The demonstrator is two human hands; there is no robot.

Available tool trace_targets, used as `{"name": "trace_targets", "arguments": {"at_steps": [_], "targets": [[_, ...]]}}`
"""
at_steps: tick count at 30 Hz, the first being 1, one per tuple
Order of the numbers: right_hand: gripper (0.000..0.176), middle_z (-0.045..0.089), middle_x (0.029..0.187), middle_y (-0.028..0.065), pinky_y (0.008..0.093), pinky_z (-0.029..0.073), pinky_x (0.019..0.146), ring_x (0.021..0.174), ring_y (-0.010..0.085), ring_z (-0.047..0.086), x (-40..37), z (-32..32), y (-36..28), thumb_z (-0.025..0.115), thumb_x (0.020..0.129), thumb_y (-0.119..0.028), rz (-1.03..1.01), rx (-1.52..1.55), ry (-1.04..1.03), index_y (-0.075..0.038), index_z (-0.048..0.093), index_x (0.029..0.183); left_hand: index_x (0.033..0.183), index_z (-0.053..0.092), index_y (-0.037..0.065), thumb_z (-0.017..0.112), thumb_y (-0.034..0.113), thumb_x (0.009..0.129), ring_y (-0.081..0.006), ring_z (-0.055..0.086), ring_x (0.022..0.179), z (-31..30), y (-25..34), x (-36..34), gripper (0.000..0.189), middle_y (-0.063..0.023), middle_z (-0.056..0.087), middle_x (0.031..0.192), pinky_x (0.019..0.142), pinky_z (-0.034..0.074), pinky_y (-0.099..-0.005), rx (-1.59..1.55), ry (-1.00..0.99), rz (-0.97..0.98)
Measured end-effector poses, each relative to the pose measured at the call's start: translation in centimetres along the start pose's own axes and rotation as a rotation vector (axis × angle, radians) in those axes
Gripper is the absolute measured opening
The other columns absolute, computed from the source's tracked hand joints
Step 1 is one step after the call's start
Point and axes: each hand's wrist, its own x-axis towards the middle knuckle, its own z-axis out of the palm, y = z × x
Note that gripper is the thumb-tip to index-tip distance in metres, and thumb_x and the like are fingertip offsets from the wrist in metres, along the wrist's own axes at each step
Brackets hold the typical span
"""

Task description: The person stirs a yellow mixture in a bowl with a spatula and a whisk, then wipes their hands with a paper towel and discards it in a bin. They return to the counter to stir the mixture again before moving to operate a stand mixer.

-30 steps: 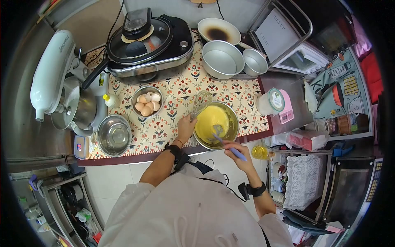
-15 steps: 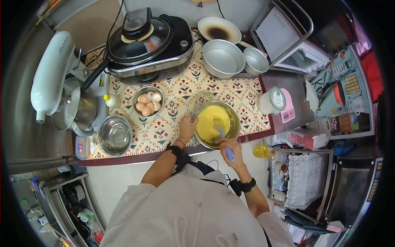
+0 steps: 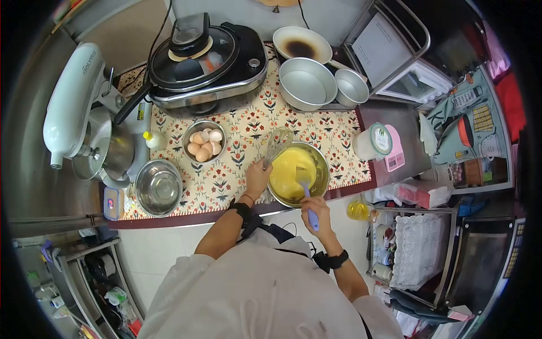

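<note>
A steel bowl (image 3: 322, 192) at the counter's front edge holds yellow batter (image 3: 287, 168). My right hand (image 3: 316, 213) is closed around the handle of a purple spatula (image 3: 306, 185), whose blade is in the batter toward the right side. My left hand (image 3: 258, 178) is at the bowl's left rim, fingers wrapped around the handle of a wire whisk (image 3: 278, 143). The whisk's wires point up and lie over the rim at the upper left. Left of the whisk stands a small bowl (image 3: 186, 139) of eggshells (image 3: 202, 151).
An empty steel bowl (image 3: 158, 187) and a white bottle (image 3: 154, 139) stand left, beside a stand mixer (image 3: 72, 107). Behind are a black electric pan (image 3: 195, 59) and round tins (image 3: 307, 83). A lidded jar (image 3: 372, 142) and pink scale (image 3: 394, 148) stand right.
The spatula and my right hand have shifted slightly, and the handle now points more nearly toward me. My left hand keeps its hold on the whisk.
</note>
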Motion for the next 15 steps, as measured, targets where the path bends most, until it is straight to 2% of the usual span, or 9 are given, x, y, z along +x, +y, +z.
{"name": "trace_targets", "arguments": {"at_steps": [2,6,9,12,15], "targets": [[0.007,0.063,0.085,0.0094,0.0337,0.044,0.074,0.078,0.0274,0.056,-0.2,-1.7,-1.5,0.058,0.065,0.001,0.058,0.058,-0.060,-0.005,0.057,0.069,0.090,0.060,-0.005,0.060,0.023,0.074,-0.0364,0.058,0.060,-0.2,0.0,-0.3,0.032,-0.0238,0.056,0.062,0.058,0.047,-0.0418,0.003,0.004,-0.004],[0.010,0.063,0.083,0.0089,0.0341,0.044,0.074,0.080,0.0269,0.056,2.1,-4.7,-2.5,0.059,0.065,0.002,0.210,0.118,-0.010,-0.003,0.059,0.074,0.088,0.059,-0.005,0.059,0.022,0.074,-0.0365,0.058,0.060,-0.2,0.2,0.1,0.030,-0.0233,0.056,0.061,0.058,0.046,-0.0419,-0.005,-0.028,-0.023],[0.010,0.063,0.083,0.0093,0.0345,0.045,0.073,0.080,0.0277,0.056,2.5,-3.2,-2.3,0.059,0.064,0.002,0.095,0.036,0.060,-0.003,0.058,0.073,0.076,0.057,-0.006,0.058,0.021,0.075,-0.0371,0.057,0.059,0.1,0.1,-0.1,0.027,-0.0249,0.056,0.064,0.056,0.045,-0.0419,-0.065,0.021,-0.011],[0.010,0.063,0.082,0.0097,0.0350,0.045,0.073,0.079,0.0288,0.056,0.7,0.2,-0.7,0.059,0.064,0.002,0.008,-0.049,0.012,-0.003,0.058,0.072,0.086,0.060,-0.004,0.059,0.022,0.074,-0.0369,0.057,0.059,-0.1,0.2,-0.1,0.029,-0.0232,0.056,0.062,0.057,0.046,-0.0424,-0.025,-0.008,-0.027],[0.007,0.063,0.086,0.0089,0.0346,0.043,0.075,0.081,0.0271,0.055,-0.3,-0.8,-0.3,0.058,0.066,0.002,0.033,0.030,-0.055,-0.003,0.057,0.071,0.084,0.059,-0.004,0.059,0.021,0.074,-0.0369,0.057,0.059,0.1,0.0,-0.1,0.027,-0.0230,0.056,0.062,0.056,0.045,-0.0426,-0.043,0.008,-0.021]]}}
